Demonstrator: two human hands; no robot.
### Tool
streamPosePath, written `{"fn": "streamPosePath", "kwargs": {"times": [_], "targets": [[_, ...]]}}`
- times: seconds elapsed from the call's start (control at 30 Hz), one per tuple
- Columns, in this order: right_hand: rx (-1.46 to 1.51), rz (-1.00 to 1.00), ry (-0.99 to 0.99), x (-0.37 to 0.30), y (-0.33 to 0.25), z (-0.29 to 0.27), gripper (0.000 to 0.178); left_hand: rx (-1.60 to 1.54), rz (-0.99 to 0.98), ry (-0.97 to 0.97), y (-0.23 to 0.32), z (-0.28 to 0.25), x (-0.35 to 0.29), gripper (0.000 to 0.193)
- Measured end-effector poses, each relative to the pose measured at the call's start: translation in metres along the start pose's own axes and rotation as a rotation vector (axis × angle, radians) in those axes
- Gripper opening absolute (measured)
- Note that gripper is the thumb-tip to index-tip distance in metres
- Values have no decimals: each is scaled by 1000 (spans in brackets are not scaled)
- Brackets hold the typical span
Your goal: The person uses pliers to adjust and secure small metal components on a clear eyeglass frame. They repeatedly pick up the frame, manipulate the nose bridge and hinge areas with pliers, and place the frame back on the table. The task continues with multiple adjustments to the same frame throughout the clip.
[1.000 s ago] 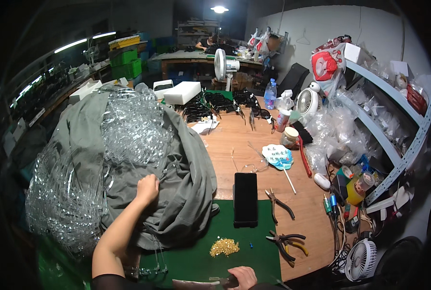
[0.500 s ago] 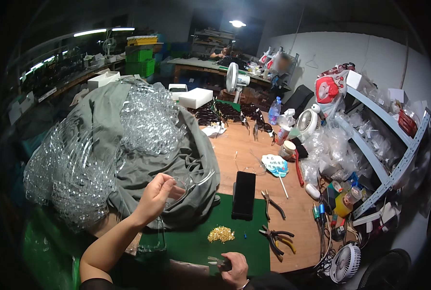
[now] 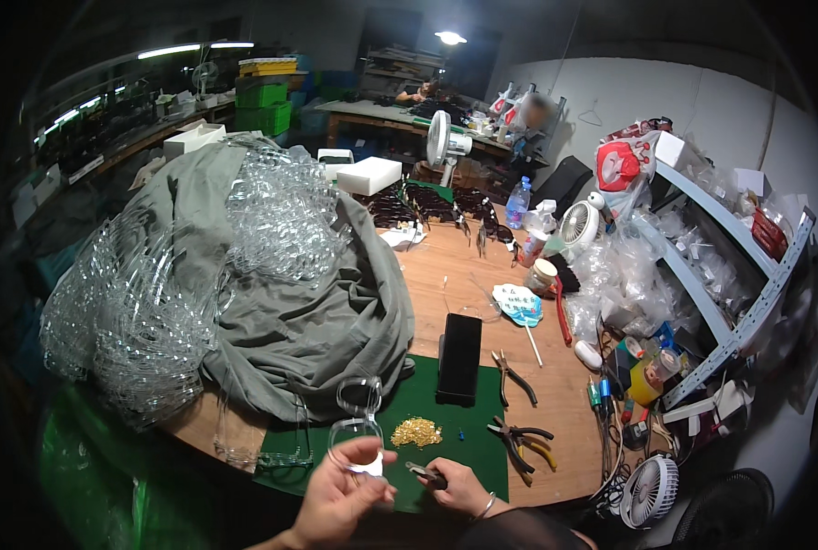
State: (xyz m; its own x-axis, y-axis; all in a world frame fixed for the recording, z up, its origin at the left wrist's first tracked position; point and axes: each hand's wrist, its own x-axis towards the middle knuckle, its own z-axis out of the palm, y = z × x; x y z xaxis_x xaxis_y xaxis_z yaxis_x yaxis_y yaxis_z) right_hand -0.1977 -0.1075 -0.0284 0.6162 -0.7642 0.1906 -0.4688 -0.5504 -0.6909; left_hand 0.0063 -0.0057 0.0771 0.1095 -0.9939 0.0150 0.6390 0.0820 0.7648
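My left hand (image 3: 340,495) pinches a clear plastic glasses frame (image 3: 359,418) by its lower rim, holding it up over the green mat (image 3: 482,458). Beside it on the right, my right hand (image 3: 464,490) is wrapped round small dark-handled pliers (image 3: 421,471), their metal tip pointing toward the frame. The palm hides most of the handles. Just beyond both hands lies a pile of small gold-coloured parts (image 3: 415,432), with a tiny blue piece (image 3: 460,434) next to it. Another clear frame (image 3: 285,454) rests at the mat's left edge.
A phone (image 3: 459,359) stands at the mat's far edge. Two pliers lie to the right, one black-handled (image 3: 516,378), one black-and-yellow (image 3: 522,449). Heaped clear frames (image 3: 285,220) cover grey cloth (image 3: 336,321) on the left. Cables, small fans (image 3: 649,490) and a shelf (image 3: 739,344) line the right.
My left hand has come down and toward me from the cloth, bringing the clear frame over the mat. My right hand with the pliers has moved slightly forward and right.
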Motion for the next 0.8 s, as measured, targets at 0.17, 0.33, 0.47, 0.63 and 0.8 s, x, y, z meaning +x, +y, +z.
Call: {"fn": "streamPosePath", "kwargs": {"times": [0.17, 0.33, 0.47, 0.63, 0.8], "targets": [[-303, -101, -179, 31, 3, -21, 33, 108, 68, -13, -23, 0, -8, 40], [-604, -75, -213, 35, -2, 2, 65, 111, 19, 48, -40, -8, -22, 39], [-507, -110, -230, 24, -6, 0, 56, 224, 57, 111, -30, -25, -33, 44], [-218, 62, -179, 35, -5, -33, 22, 58, 13, 9, -44, -23, -37, 59], [-131, 211, -253, 40, 1, -20, 13, -36, -101, 42, -53, -13, -30, 71]]}}
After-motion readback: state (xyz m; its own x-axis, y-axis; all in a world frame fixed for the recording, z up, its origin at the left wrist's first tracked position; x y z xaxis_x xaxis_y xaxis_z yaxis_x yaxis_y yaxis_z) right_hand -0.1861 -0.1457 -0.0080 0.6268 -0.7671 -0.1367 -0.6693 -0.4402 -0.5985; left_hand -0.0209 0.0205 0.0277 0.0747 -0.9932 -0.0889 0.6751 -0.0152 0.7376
